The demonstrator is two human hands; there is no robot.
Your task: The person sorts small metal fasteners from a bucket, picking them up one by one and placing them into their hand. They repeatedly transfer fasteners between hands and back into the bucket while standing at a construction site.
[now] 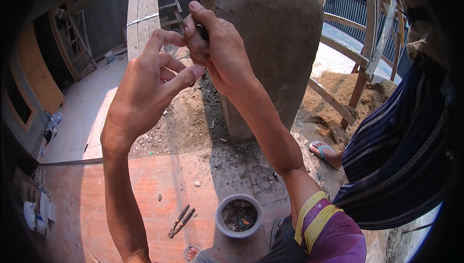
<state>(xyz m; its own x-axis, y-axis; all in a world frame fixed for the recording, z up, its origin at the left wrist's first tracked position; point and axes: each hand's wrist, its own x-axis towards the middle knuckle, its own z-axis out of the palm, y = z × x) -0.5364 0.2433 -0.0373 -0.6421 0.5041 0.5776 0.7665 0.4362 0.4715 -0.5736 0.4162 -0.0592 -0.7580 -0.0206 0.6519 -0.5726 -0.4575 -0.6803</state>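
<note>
My left hand (147, 81) is raised in front of a grey plastered column (275, 65). Its fingers are bent and spread, with the thumb held away from them, and I see nothing in its grasp. The left index fingertip reaches the curled fingers of my right hand (220, 45). That right hand is closed with its thumb pointing up; a dark spot shows between its fingers, too small to name. Below, on the reddish floor, lie pincers (181, 221) with dark handles. Beside them stands a pale bucket (220, 229) holding dark scraps.
At right stands another person in a dark patterned cloth (401, 156), a sandalled foot (328, 153) near the column. Wooden props (367, 45) rise over a sand heap (338, 94). A long plank (142, 11) and ladders (79, 40) are farther back. Rubble (193, 123) surrounds the column base.
</note>
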